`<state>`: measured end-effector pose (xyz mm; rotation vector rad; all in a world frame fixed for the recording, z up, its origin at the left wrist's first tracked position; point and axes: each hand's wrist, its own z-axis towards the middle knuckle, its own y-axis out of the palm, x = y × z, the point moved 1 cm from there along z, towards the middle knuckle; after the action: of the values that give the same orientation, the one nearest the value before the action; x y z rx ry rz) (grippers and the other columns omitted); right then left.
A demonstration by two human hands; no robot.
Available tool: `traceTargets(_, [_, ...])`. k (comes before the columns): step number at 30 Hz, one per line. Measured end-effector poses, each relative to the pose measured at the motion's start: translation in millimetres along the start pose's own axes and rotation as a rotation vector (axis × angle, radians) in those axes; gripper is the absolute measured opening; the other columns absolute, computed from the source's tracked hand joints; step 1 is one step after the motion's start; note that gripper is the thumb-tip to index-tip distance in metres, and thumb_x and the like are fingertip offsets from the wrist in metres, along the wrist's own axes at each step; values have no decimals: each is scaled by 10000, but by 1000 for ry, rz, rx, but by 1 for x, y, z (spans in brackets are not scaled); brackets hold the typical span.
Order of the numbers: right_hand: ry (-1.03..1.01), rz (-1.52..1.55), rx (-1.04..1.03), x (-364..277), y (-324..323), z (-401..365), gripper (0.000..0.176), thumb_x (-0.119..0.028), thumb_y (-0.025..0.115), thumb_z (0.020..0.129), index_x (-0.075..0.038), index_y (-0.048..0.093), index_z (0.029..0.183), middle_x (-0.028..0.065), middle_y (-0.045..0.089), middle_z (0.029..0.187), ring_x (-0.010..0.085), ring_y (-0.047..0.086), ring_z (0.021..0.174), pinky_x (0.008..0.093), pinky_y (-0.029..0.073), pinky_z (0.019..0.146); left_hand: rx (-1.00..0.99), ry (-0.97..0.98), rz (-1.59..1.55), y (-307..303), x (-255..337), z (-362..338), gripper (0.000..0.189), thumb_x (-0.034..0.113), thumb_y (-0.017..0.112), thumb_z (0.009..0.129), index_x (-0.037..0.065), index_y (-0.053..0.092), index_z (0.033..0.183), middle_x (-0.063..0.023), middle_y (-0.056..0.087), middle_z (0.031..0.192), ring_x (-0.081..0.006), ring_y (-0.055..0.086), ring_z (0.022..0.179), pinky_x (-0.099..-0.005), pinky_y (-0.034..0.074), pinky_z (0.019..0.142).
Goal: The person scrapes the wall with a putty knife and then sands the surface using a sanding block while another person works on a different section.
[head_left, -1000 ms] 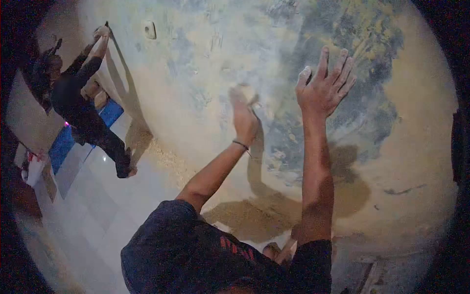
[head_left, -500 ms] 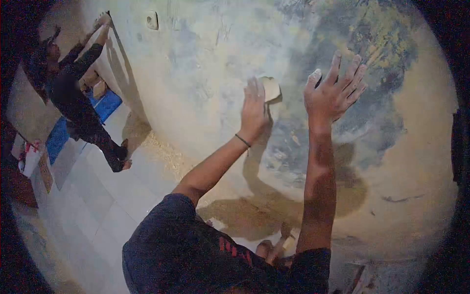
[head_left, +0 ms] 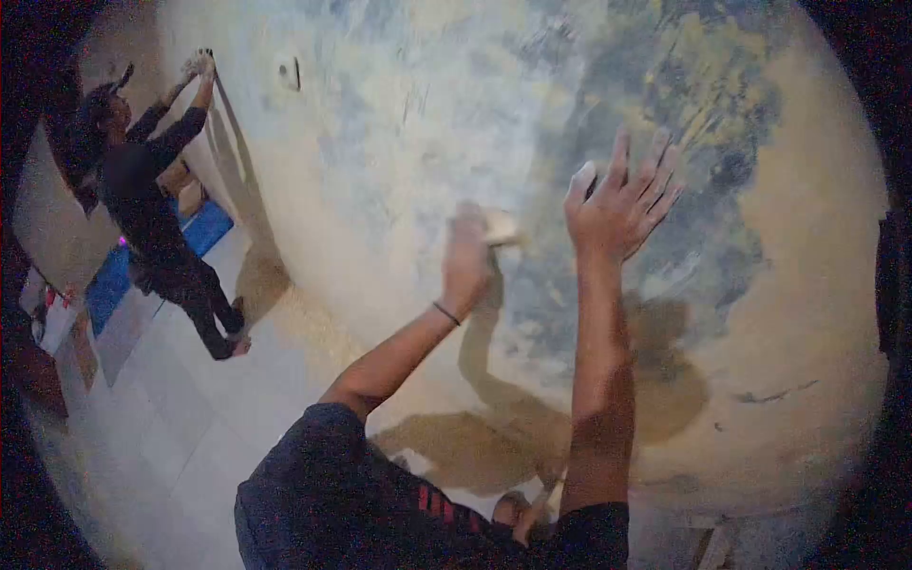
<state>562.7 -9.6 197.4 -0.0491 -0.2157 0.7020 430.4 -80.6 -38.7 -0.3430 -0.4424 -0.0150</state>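
Note:
My left hand [head_left: 465, 256], blurred by motion and wearing a dark wristband, has its fingers closed around a pale sanding pad [head_left: 503, 229]. The pad lies against or very near a wall [head_left: 408, 161] mottled with grey, yellow and beige. To the right, my right hand [head_left: 622, 204] is spread on the wall, fingers apart, with nothing in it. Whitish dust coats its fingertips and thumb. Both arms reach up and forward, casting shadows on the wall below.
At the left, another person [head_left: 152, 190] in dark clothes has both hands raised to the same wall. A blue sheet [head_left: 204, 233] lies behind them. Pale floor tiles [head_left: 180, 408] run along the wall's foot. A small switch plate [head_left: 289, 73] is fixed higher up.
The view has shifted, so the wall and the other person appear lower. My left hand and its pad have slid slightly down the wall. My right hand stays spread in about the same place.

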Motion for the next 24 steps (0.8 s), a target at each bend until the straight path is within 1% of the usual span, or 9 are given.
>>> traceTargets(1, [5, -10, 25, 0, -2, 1, 687, -313, 635, 938, -215, 426, 1584, 169, 327, 1684, 398, 300, 1565, 618, 255, 1234, 112, -249, -113, -12, -7, 30, 632, 34, 483, 980, -71, 348, 1588, -323, 356, 1631, -478, 312, 1532, -524, 156, 1307])
traceTargets(6, [22, 22, -29, -1, -3, 1, 715, -307, 637, 930, -217, 400, 1598, 162, 297, 1698, 398, 280, 1573, 627, 243, 1239, 425, -226, -113, -45, -3, 145, 675, -21, 489, 937, -68, 337, 1593, -316, 293, 1665, -476, 234, 1565, -524, 138, 1312])
traceTargets(11, [29, 27, -22, 0, 0, 1, 752, -314, 657, 896, -231, 399, 1597, 169, 296, 1699, 404, 295, 1567, 633, 244, 1240, 543, 60, -108, -75, 75, 262, 626, 19, 486, 971, 18, 396, 1590, -290, 294, 1677, -415, 225, 1590, -495, 137, 1316])
traceTargets(14, [39, 28, -23, -2, 0, 0, 764, -315, 666, 880, -230, 405, 1593, 171, 295, 1700, 409, 307, 1561, 634, 245, 1240, 612, 311, -33, -87, 107, 298, 646, 24, 546, 878, 16, 504, 1523, -260, 399, 1634, -463, 362, 1521, -556, 218, 1291])
traceTargets(16, [38, 12, -23, -2, -2, 1, 766, -315, 670, 874, -228, 409, 1590, 172, 295, 1700, 411, 312, 1559, 633, 247, 1240, 404, 649, -72, -84, 124, 304, 569, 93, 586, 892, 78, 582, 1461, -207, 523, 1562, -410, 456, 1477, -557, 292, 1264])
traceTargets(19, [35, -2, -10, 2, 2, 0, 752, -312, 664, 874, -222, 422, 1580, 176, 300, 1697, 411, 310, 1559, 635, 249, 1241, 353, 779, 68, -105, 86, 338, 556, 133, 611, 905, 115, 592, 1460, -161, 576, 1524, -352, 493, 1458, -531, 337, 1249])
traceTargets(21, [36, -9, -15, 0, 2, -1, 724, -342, 603, 899, -231, 426, 1592, 180, 359, 1679, 421, 376, 1529, 626, 270, 1227, 382, 496, 165, -127, 63, 369, 607, 115, 623, 900, 106, 555, 1503, -166, 496, 1594, -346, 459, 1482, -500, 296, 1274])
traceTargets(23, [42, -21, -14, -1, 2, -1, 720, -341, 605, 897, -227, 433, 1587, 181, 359, 1677, 420, 374, 1530, 628, 270, 1228, 630, 439, -5, -127, 53, 383, 528, 109, 560, 984, 105, 534, 1511, -122, 471, 1626, -347, 328, 1564, -512, 198, 1312])
traceTargets(24, [35, -29, -11, -1, 3, 0, 716, -341, 608, 895, -224, 441, 1582, 183, 359, 1674, 420, 372, 1531, 629, 269, 1229, 542, 524, 66, -123, 46, 377, 588, 117, 585, 949, 107, 512, 1533, -145, 459, 1629, -356, 346, 1553, -504, 258, 1287])
